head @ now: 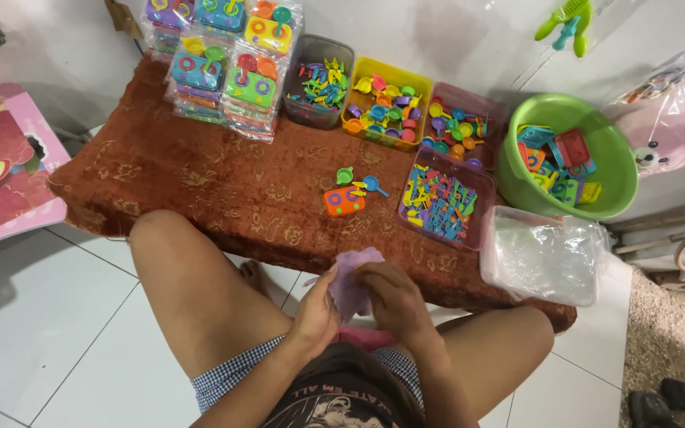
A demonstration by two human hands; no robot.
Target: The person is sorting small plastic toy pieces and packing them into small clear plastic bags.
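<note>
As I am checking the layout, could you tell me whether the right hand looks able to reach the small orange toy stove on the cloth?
Probably yes: the orange toy stove lies on open cloth ahead, but the right hand holds a purple piece.

A rust-brown patterned cloth (200,182) covers a low surface across the middle of the frame. Stacked clear packets of toy sets (223,63) occupy its upper left. To their right stand a grey tub (319,75), a yellow tub (386,103) and two pink trays (457,123) of small coloured plastic parts. A green round basin (568,158) sits at the right, with clear plastic bags (545,254) below it.
</note>
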